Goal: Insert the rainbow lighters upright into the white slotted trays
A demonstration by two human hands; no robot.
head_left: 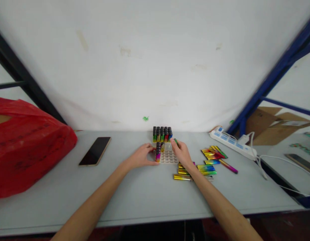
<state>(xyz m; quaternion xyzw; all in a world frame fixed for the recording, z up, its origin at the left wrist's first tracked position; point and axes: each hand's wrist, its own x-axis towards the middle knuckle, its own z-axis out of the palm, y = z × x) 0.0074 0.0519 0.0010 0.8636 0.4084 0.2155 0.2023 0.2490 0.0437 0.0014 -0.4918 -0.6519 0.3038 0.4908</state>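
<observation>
- The white tray (170,158), full of round cells, lies on the worktop (134,194) and serves as landmark here.
- The left hand (141,156) is at the tray's left edge, thumb and fingers spread around a row of upright tubes (158,153) there; how firmly they press, I cannot tell.
- Over the tray's right side, the right hand (180,152) pinches a tube (176,142), of which only a dark green end shows.
- Behind the tray stands a block of black-capped tubes (162,135).
- To its right lie loose tubes (206,169), some partly under the right forearm, and a farther pile (212,153).
- The step in hand seems to be standing tubes in the cells, with many still vacant.
- The next move probably calls for aligning the pinched tube upright above a free cell and lowering it, the left hand steadying the tray.
</observation>
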